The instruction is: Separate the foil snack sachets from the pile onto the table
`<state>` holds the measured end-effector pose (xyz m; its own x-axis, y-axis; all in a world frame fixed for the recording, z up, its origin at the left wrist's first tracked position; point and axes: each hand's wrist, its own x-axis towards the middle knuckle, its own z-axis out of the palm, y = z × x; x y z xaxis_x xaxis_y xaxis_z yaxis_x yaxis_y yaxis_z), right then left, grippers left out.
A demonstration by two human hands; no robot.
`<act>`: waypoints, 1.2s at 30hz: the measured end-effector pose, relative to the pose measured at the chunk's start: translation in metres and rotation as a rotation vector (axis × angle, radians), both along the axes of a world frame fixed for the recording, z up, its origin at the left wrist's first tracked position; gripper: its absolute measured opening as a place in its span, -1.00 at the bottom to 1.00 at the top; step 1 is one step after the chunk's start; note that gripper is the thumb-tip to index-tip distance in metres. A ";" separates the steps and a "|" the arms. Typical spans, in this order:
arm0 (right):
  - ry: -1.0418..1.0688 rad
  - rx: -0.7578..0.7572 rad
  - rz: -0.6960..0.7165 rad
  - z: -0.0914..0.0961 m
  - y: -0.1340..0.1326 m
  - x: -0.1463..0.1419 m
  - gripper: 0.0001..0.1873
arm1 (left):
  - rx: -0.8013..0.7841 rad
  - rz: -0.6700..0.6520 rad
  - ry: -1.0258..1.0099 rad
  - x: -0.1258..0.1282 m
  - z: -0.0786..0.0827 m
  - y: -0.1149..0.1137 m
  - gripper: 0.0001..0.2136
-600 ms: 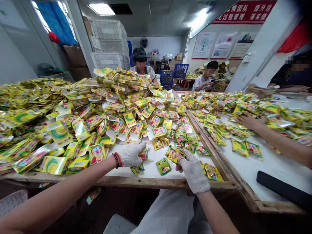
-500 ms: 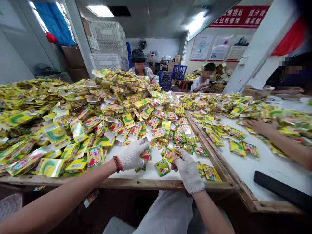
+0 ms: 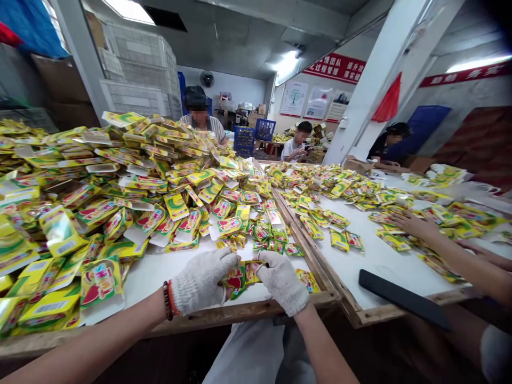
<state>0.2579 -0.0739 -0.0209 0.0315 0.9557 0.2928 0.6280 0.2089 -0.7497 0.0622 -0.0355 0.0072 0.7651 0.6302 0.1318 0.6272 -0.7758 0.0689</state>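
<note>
My left hand (image 3: 206,280), in a white knit glove, is closed around a small candy box (image 3: 233,276) with a red watermelon print. Green wrapping shows at the lower edge of the box; I cannot tell whether it belongs to a separate sachet. Closed in a pinch, my gloved right hand (image 3: 283,281) holds a yellow sachet (image 3: 251,273) against the right side of the box. Its fingertips are partly hidden. Beyond my hands lie green sachets (image 3: 276,242) and small yellow sachets (image 3: 232,241). Another yellow sachet (image 3: 307,280) rests right of my right hand.
A tall heap of yellow boxes (image 3: 160,176) covers the table's left and back. A wooden rim (image 3: 298,229) divides my table from the neighbouring one, where a black flat object (image 3: 400,296) lies near the edge. A co-worker's hand (image 3: 418,224) reaches over packets there.
My view has turned right. My hands have come together, bringing the yellow sachet up to the box. The green sachet that lay between them no longer shows on the table.
</note>
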 end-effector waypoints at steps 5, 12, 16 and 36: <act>-0.032 0.154 -0.156 -0.005 -0.002 -0.001 -0.86 | -0.042 0.082 -0.117 0.011 -0.008 -0.006 -0.53; -0.092 0.253 -0.181 -0.019 -0.006 0.005 -0.82 | -0.165 0.094 -0.135 0.016 -0.014 -0.009 -0.54; -0.064 0.207 -0.142 -0.023 -0.006 -0.003 -0.79 | -0.217 0.146 -0.277 0.017 -0.022 -0.008 -0.58; 0.325 -0.350 0.147 -0.018 -0.018 -0.009 -0.81 | -0.230 0.077 -0.160 0.015 -0.013 -0.013 -0.47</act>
